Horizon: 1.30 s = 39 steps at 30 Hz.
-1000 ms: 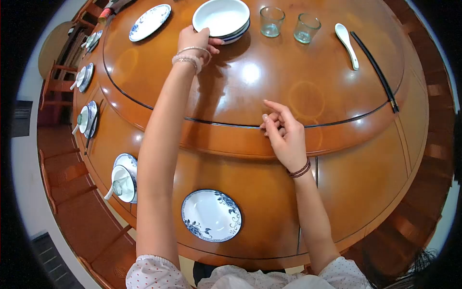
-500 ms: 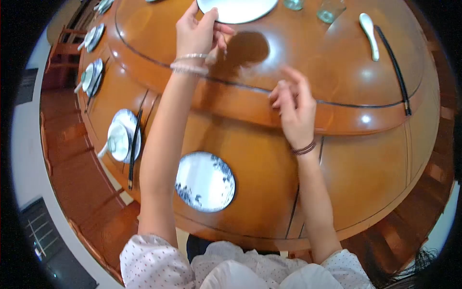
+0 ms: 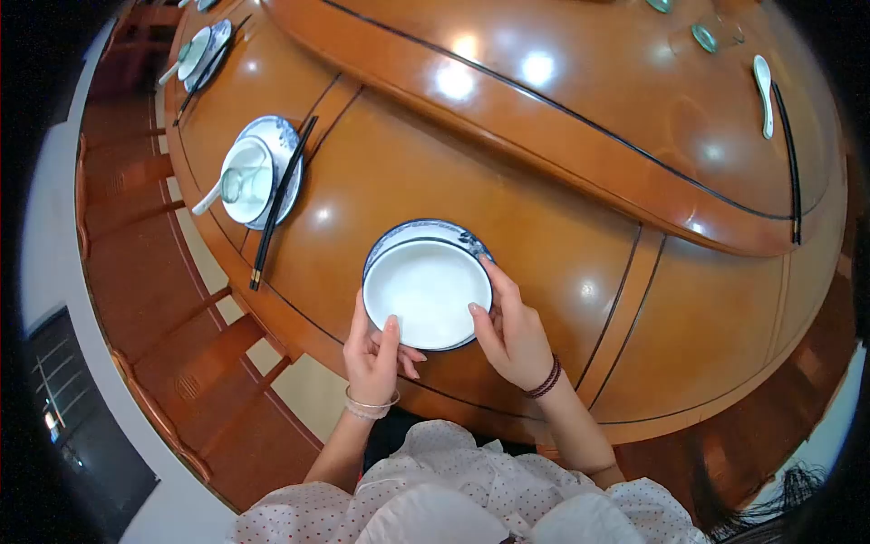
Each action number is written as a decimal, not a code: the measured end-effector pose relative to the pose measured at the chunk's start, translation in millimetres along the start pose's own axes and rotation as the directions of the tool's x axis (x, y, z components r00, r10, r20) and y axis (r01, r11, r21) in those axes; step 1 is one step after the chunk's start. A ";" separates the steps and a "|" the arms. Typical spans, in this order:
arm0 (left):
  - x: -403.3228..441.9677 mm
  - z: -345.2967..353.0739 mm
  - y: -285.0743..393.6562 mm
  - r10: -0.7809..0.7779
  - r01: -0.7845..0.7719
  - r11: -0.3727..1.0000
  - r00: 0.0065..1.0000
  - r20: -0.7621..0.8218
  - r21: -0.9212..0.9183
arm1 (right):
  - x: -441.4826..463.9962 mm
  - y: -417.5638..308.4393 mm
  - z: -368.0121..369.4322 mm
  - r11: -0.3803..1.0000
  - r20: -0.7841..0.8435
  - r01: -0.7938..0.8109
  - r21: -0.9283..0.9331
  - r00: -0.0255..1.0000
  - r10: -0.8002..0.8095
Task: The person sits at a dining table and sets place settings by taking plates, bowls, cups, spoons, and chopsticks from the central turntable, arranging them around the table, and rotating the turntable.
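Note:
A round white bowl (image 3: 428, 295) is between my two hands, over a blue-patterned plate (image 3: 426, 228) near the table's front edge. Only the plate's far rim shows past the bowl. I cannot tell whether the bowl rests on the plate or is held just above it. My left hand (image 3: 373, 356) grips the bowl's near left side, thumb at the rim and fingers below. On the right side, my right hand (image 3: 514, 335) holds the rim with its thumb inside and fingers around the outside.
A setting at the left has a plate (image 3: 288, 145), a bowl (image 3: 256, 156) with a glass (image 3: 232, 185) and spoon (image 3: 207, 198), and black chopsticks (image 3: 283, 204). On the raised turntable (image 3: 562, 118) lie another spoon (image 3: 763, 95), more chopsticks (image 3: 792, 163) and glasses (image 3: 704, 38).
The white bowl has come from the turntable, where my left hand held it, down to the near plate. My right hand, empty before, now holds it too. The view has shifted.

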<state>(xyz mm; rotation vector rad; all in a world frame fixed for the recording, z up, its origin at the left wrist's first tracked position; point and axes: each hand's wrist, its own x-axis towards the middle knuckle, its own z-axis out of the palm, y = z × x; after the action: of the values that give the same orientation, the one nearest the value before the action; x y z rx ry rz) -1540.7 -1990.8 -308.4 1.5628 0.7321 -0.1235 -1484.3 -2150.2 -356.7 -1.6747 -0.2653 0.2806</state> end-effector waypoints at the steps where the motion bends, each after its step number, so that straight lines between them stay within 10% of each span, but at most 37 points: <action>1: -1.4 -4.9 -6.8 -0.012 0.012 1.000 1.000 0.005 0.001 | -4.9 1.2 2.0 1.000 0.014 0.002 -0.006 1.000 -0.002; 24: -1.8 -10.5 -28.3 -0.102 0.105 0.991 0.994 0.047 -0.084 | -6.3 -10.2 -2.3 0.913 0.075 -0.013 -0.408 0.996 0.048; 28: -7.0 -10.5 -14.5 0.094 -0.091 0.968 0.996 0.000 0.232 | 13.3 -26.1 -39.1 0.915 -0.047 -0.078 -0.396 0.997 0.065; 30: -3.7 -18.5 -15.2 0.530 -0.457 0.697 0.847 0.031 0.552 | 32.9 -22.7 -67.7 0.887 -0.187 -0.019 -0.462 0.979 -0.076; 35: 28.6 26.3 35.4 0.601 -0.563 0.751 0.799 -0.003 0.344 | 85.3 -27.4 -128.8 0.887 -0.469 0.038 -0.461 0.838 -0.279; 39: 87.2 125.6 116.7 0.797 -0.835 0.363 0.508 0.326 0.414 | 112.1 -13.0 -152.1 0.764 -0.424 0.078 -0.641 0.793 -0.437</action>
<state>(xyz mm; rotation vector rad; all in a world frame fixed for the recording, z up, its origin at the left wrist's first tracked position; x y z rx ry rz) -1369.1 -2069.1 -270.5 2.2937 -0.2845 0.4195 -1327.8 -2253.4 -329.3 -2.2271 -0.1558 -0.5862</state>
